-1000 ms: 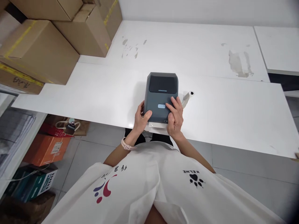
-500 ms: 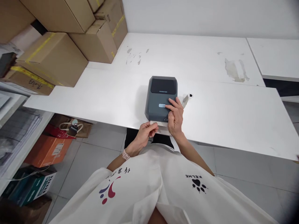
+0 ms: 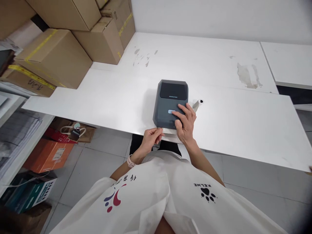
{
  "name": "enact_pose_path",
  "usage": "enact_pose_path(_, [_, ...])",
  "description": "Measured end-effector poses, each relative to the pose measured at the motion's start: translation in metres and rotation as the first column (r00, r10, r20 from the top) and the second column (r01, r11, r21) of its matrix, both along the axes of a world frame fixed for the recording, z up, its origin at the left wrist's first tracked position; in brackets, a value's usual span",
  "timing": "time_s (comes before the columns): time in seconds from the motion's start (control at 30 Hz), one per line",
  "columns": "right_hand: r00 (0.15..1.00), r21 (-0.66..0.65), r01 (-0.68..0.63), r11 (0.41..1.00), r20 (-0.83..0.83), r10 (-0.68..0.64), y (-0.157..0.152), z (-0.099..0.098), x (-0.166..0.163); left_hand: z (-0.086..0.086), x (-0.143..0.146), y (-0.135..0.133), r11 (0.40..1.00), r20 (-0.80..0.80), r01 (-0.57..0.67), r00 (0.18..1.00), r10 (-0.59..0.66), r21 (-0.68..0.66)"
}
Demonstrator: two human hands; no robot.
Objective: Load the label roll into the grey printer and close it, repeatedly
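Observation:
A dark grey label printer (image 3: 163, 110) with a black window (image 3: 173, 90) on top lies near the front edge of the white table. From its near side a white paper strip (image 3: 169, 131) sticks out. My left hand (image 3: 150, 139) pinches the strip's left end between thumb and fingers. Over the printer's right side rests my right hand (image 3: 186, 123), fingers spread. One fingertip touches the pale oblong button (image 3: 171, 111), and the thumb bends toward the near edge. A small white paper roll (image 3: 198, 104) sits just right of the printer, partly behind my fingers.
Cardboard boxes (image 3: 56, 57) are stacked at the table's left end, against the wall. Below on the left, a shelf (image 3: 26, 136) holds papers, with an orange box (image 3: 48, 155) on the floor. The table's (image 3: 239, 130) front edge runs close to my body.
The view has shifted slightly, so the printer and my right hand appear a little further right. My left hand keeps its pinch on the paper strip, and my right hand stays on the printer.

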State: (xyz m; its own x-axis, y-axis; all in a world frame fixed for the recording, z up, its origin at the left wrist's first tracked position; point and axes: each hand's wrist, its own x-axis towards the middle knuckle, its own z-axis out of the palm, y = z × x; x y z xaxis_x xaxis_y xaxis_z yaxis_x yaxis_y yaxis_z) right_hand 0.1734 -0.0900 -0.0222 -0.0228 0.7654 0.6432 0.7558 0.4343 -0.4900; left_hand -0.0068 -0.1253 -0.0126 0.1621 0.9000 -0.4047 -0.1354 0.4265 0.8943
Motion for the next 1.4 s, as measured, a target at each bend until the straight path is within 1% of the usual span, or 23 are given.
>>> enact_pose_path(0.1, [1.0,0.025,0.008,1.0,0.002,-0.008,0.0,0.0,-0.001,0.01,0.0,-0.001,0.999,-0.032,0.019,0.999,-0.018,0.041])
enact_pose_path(0.17, [0.998,0.05,0.029,0.998,0.046,-0.031,0.0,0.001,-0.001,0.013,-0.002,-0.003,0.997,-0.08,0.044,0.996,-0.04,0.056])
enact_pose_path(0.3, [0.973,0.126,0.078,0.989,0.205,-0.102,0.003,0.006,0.001,0.007,-0.007,-0.004,0.995,-0.103,0.089,0.991,-0.084,0.04])
enact_pose_path(0.4, [0.953,0.12,0.078,0.99,0.284,-0.11,0.008,0.012,0.003,0.0,-0.01,-0.005,0.994,-0.1,0.105,0.99,-0.1,0.043])
enact_pose_path(0.47, [0.948,0.079,0.068,0.995,0.305,-0.089,0.01,0.015,0.004,-0.002,-0.011,-0.005,0.992,-0.12,0.07,0.991,-0.058,0.103])
enact_pose_path(0.5, [0.951,0.053,0.064,0.997,0.301,-0.077,0.009,0.016,0.004,-0.002,-0.012,-0.005,0.988,-0.141,0.019,0.99,0.003,0.155])
enact_pose_path(0.53, [0.957,0.026,0.061,0.998,0.282,-0.066,0.008,0.016,0.004,-0.002,-0.012,-0.004,0.974,-0.163,-0.054,0.982,0.092,0.219])
enact_pose_path(0.6, [0.98,-0.024,0.059,0.998,0.192,-0.053,0.002,0.012,0.002,0.0,-0.012,-0.001,0.91,-0.194,-0.206,0.938,0.289,0.359])
enact_pose_path(0.63, [0.992,-0.046,0.058,0.997,0.117,-0.052,-0.002,0.009,0.001,0.002,-0.012,0.002,0.876,-0.203,-0.248,0.913,0.354,0.413])
enact_pose_path(0.67, [0.998,-0.068,0.059,0.996,0.024,-0.057,-0.007,0.005,0.0,0.003,-0.011,0.004,0.859,-0.217,-0.253,0.9,0.377,0.445])
enact_pose_path(0.7, [0.995,-0.094,0.062,0.994,-0.078,-0.069,-0.013,0.0,-0.001,0.004,-0.011,0.007,0.862,-0.239,-0.22,0.903,0.357,0.457])
enact_pose_path(0.77, [0.959,-0.171,0.072,0.983,-0.261,-0.116,-0.023,-0.009,-0.004,0.005,-0.009,0.011,0.896,-0.293,-0.092,0.926,0.237,0.434])
enact_pose_path(0.83, [0.915,-0.262,0.07,0.963,-0.368,-0.167,-0.031,-0.016,-0.005,0.003,-0.008,0.014,0.913,-0.329,0.013,0.935,0.133,0.407])
enact_pose_path(0.87, [0.901,-0.296,0.06,0.953,-0.396,-0.179,-0.034,-0.018,-0.006,0.002,-0.007,0.015,0.913,-0.337,0.038,0.935,0.111,0.406])
enact_pose_path(0.93, [0.891,-0.325,0.039,0.945,-0.417,-0.18,-0.037,-0.02,-0.005,-0.001,-0.007,0.015,0.904,-0.337,0.044,0.935,0.113,0.425])
enact_pose_path(1.03, [0.898,-0.31,0.025,0.951,-0.411,-0.157,-0.037,-0.019,-0.002,-0.002,-0.006,0.015,0.885,-0.316,0.031,0.94,0.132,0.464])
enact_pose_path(1.1, [0.904,-0.267,0.026,0.963,-0.405,-0.137,-0.032,-0.014,0.001,0.004,-0.006,0.018,0.866,-0.294,0.021,0.944,0.147,0.5])
enact_pose_path(1.17, [0.921,-0.205,0.046,0.978,-0.371,-0.121,-0.022,-0.005,0.005,0.015,-0.006,0.028,0.83,-0.263,0.013,0.951,0.162,0.557])
enact_pose_path(1.23, [0.949,-0.132,0.07,0.989,-0.297,-0.107,-0.004,0.01,0.008,0.027,-0.007,0.045,0.785,-0.23,0.004,0.957,0.176,0.62])
enact_pose_path(1.3, [0.973,-0.062,0.091,0.994,-0.207,-0.102,0.02,0.028,0.01,0.036,-0.006,0.066,0.758,-0.246,0.009,0.948,0.201,0.653])
enact_pose_path(1.33, [0.979,-0.033,0.099,0.995,-0.174,-0.103,0.034,0.038,0.011,0.037,-0.005,0.077,0.759,-0.285,0.015,0.931,0.226,0.651])
enact_pose_path(1.37, [0.983,-0.011,0.104,0.994,-0.153,-0.105,0.049,0.047,0.012,0.037,-0.004,0.088,0.779,-0.337,0.03,0.911,0.237,0.627])
enact_pose_path(1.4, [0.984,0.003,0.108,0.994,-0.145,-0.106,0.064,0.056,0.013,0.034,-0.003,0.097,0.81,-0.396,0.05,0.889,0.231,0.584])
